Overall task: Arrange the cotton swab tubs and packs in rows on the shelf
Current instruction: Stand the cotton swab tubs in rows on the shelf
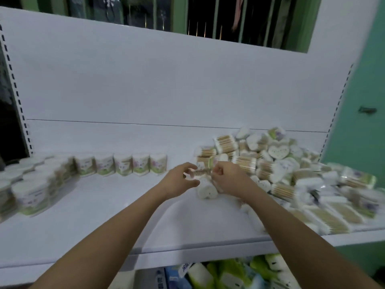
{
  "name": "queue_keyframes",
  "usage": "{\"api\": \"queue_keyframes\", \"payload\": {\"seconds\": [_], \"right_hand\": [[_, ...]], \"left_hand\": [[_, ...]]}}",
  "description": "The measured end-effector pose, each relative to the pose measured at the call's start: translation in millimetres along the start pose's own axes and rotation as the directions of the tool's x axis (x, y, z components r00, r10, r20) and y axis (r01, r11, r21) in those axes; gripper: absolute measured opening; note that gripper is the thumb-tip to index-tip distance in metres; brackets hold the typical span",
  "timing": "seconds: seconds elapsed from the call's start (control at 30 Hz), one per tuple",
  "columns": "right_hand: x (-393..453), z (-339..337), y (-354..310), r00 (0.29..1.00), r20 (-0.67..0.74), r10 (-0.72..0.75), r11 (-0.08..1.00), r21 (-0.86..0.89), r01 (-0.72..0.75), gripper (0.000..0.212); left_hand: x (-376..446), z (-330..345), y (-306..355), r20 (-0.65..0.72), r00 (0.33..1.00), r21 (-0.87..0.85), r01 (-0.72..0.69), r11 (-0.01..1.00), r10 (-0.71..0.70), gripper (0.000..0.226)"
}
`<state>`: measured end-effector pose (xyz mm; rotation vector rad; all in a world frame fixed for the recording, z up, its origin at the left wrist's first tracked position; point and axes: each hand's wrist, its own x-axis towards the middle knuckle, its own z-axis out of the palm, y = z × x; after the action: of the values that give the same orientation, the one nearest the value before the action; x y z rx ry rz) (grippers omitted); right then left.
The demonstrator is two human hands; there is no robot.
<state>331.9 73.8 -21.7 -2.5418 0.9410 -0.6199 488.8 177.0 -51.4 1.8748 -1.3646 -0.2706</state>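
- Nearest, below the shelf (145,243) edge: green and white packages (229,274) on a lower level, partly hidden by the shelf lip; blurred.
- Both bare forearms reach up over the front edge to mid-shelf.
- Left hand (179,180): fingers curled, thumb and forefinger pinching the left end of a small swab pack (199,173).
- Right hand (226,177): fingers closed on the right end of the same pack. Pack is held level between the two hands, just above the shelf; motion blur hides details.
- Directly under the fingers: a white heart-shaped tub (206,190) lying on its side, touching the underside of the right hand.
- Right of the fingers and beyond: loose pile (281,167) of tubs and clear packs, crowding right up against the right hand and wrist.
- Left of the fingers, well apart: upright tubs in a row (123,166), continuing into a second block (31,190) at far left.
- Farthest: white back panel (166,80), dark barred window (229,19) above.
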Motion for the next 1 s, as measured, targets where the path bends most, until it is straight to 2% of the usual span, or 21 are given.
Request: {"api": "queue_keyframes", "payload": {"seconds": [0.13, 0.23, 0.5, 0.57, 0.63, 0.7, 0.77, 0.87, 1.0], "right_hand": [[-3.0, -7.3, 15.8, 1.000, 0.011, -0.011, 1.000, -0.027, 0.011, 0.019], [-7.0, -5.6, 23.0, 0.999, 0.029, -0.027, 0.999, -0.031, 0.028, 0.021], [-5.5, -2.2, 27.9, 0.999, 0.009, -0.048, 0.999, -0.021, 0.048, 0.019], [-7.3, 2.3, 24.7, 0.998, -0.020, -0.061, 0.998, 0.006, 0.061, 0.014], [-12.4, 11.3, 18.2, 0.994, -0.093, -0.061, 0.985, 0.155, 0.075, 0.009], [-18.5, 25.9, 7.8, 0.985, -0.159, -0.066, 0.920, 0.374, 0.122, 0.007], [-24.0, 45.3, -4.2, 0.983, -0.170, -0.066, 0.853, 0.502, 0.145, 0.014], [-29.7, 77.0, -20.9, 0.985, -0.145, -0.091, 0.806, 0.571, 0.159, 0.030], [-29.3, 102.0, -44.9, 0.980, -0.161, -0.116, 0.777, 0.599, 0.191, 0.029]], "left_hand": [[18.7, 22.6, 6.4, 0.107, 0.994, -0.016, -0.035, 0.999, 0.036, 0.060], [23.9, 35.6, 7.5, 0.151, 0.988, -0.063, -0.020, 0.998, 0.029, 0.062], [32.6, 45.4, -5.7, 0.034, 0.999, -0.094, 0.031, 0.995, -0.028, 0.047], [28.4, 42.1, -4.9, -0.047, 0.997, -0.196, 0.055, 0.979, -0.066, 0.042], [20.3, 34.4, -5.3, -0.086, 0.981, -0.465, 0.117, 0.878, -0.176, 0.040], [7.7, 23.3, -4.7, -0.024, 0.960, -0.726, 0.175, 0.665, -0.278, 0.039], [-6.9, 12.1, -4.3, 0.021, 0.953, -0.818, 0.191, 0.543, -0.303, 0.031], [-29.1, -1.2, -8.3, 0.008, 0.933, -0.839, 0.202, 0.505, -0.360, 0.023], [-47.7, -19.3, -18.7, -0.022, 0.934, -0.799, 0.197, 0.567, -0.355, 0.029]]}}
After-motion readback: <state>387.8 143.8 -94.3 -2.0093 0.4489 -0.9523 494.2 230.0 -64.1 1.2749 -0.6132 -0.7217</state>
